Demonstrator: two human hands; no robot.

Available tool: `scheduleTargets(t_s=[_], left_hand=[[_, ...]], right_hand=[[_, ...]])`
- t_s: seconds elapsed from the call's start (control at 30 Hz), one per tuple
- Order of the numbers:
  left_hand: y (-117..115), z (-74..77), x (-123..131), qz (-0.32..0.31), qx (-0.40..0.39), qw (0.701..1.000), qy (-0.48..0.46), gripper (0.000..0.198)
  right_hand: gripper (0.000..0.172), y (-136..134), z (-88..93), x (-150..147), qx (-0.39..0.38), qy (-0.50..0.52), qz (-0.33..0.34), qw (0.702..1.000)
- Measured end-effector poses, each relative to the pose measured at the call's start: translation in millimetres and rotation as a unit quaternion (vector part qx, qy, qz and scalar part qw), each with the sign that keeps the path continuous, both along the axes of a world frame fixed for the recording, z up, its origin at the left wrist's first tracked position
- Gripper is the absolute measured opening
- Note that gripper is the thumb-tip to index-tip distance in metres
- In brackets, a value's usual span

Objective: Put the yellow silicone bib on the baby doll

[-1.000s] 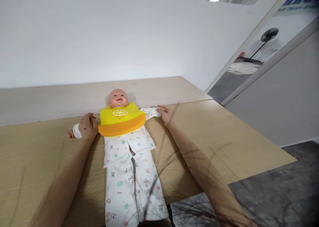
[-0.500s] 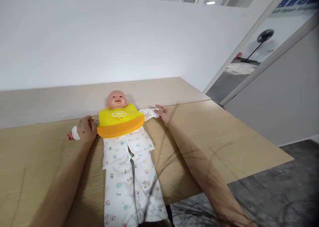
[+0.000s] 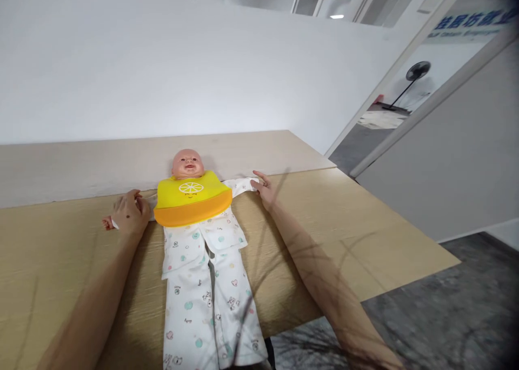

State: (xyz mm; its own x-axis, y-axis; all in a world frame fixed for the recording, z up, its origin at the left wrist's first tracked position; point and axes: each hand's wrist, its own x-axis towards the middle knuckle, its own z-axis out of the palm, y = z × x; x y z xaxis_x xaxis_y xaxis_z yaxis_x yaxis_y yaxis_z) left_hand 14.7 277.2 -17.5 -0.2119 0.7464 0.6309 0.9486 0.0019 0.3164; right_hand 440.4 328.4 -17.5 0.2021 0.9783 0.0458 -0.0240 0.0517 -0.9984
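A baby doll (image 3: 188, 164) lies on its back on the table, dressed in a white printed top (image 3: 184, 243) and matching trousers (image 3: 190, 310). A yellow silicone bib (image 3: 176, 192) with an orange pocket covers its chest. My left hand (image 3: 130, 213) is closed around the sleeve at the image left, near the cuff, with the doll's small hand showing beyond it. At the other side, my right hand (image 3: 264, 189) pinches the end of the outstretched sleeve (image 3: 240, 185) between thumb and fingers. No doll hand shows at that cuff.
The wooden table (image 3: 385, 235) runs toward the right, with a paler raised strip (image 3: 259, 148) behind the doll. A white partition (image 3: 182, 67) rises at the back. Beyond an opening on the right stands a black fan (image 3: 418, 71). Dark strands hang across the lower view.
My left hand has slid outward along the sleeve, covering more of the cuff. My right hand stays at its sleeve end. The whole view has shifted slightly.
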Motion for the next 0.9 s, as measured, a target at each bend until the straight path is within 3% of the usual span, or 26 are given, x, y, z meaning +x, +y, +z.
scheduleTargets(t_s=[0.13, 0.3, 0.5, 0.6, 0.67, 0.77, 0.9], left_hand=[[-2, 3.0, -8, 0.016, -0.039, 0.997, 0.066, 0.031], [2, 5.5, -8, 0.04, -0.077, 0.99, 0.115, 0.034], [14, 6.9, -6, 0.068, -0.103, 0.985, 0.117, 0.037], [17, 3.1, -7, 0.067, -0.083, 0.988, 0.108, 0.035], [15, -0.7, -7, 0.056, -0.053, 0.991, 0.111, 0.032], [9, -5.1, -6, 0.041, 0.001, 0.991, 0.125, 0.028], [-4, -3.6, -1, 0.021, 0.031, 0.992, 0.122, 0.026]], right_hand=[[0.05, 5, -7.8, 1, -0.011, 0.057, -0.009, 0.998], [0.041, 6, -8.6, -1, 0.004, 0.055, -0.037, 0.998], [0.028, 1, -7.3, -8, -0.008, -0.02, -0.086, 0.996], [0.029, -1, -12.8, -11, 0.059, -0.095, -0.113, 0.987], [0.027, -2, -16.1, -12, 0.137, -0.194, -0.137, 0.962], [0.017, -5, -17.2, -16, 0.237, -0.335, -0.142, 0.901], [0.016, -13, -12.8, -25, 0.292, -0.433, -0.134, 0.842]])
